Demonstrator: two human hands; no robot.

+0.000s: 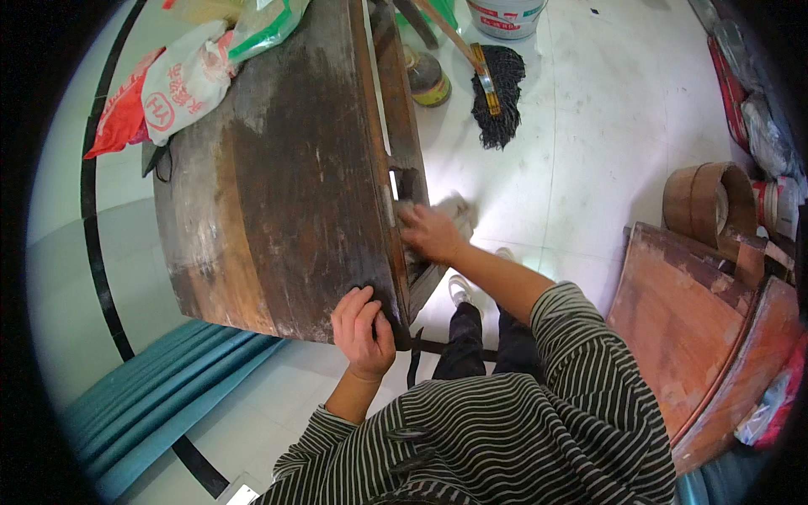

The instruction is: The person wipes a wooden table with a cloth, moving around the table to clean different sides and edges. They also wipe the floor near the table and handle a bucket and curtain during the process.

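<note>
A worn dark wooden table (303,170), with a paler bare strip along its top, stands before me. My left hand (363,331) rests on its near right corner, fingers bent and holding nothing. At the open slot in the table's side frame is my right hand (432,233), slightly blurred, with its fingers closed over a pale greyish cloth (461,211). Part of this cloth sticks out beyond the hand; the rest is hidden by the fingers and the frame.
Plastic bags (189,82) lie on the table's far left. Past the table are a black mop (499,95), a dark jar (428,79) and a white bucket (507,17). Reddish wooden panels (685,315) and a wooden ring (701,199) stand right. Teal padding (183,385) lies left.
</note>
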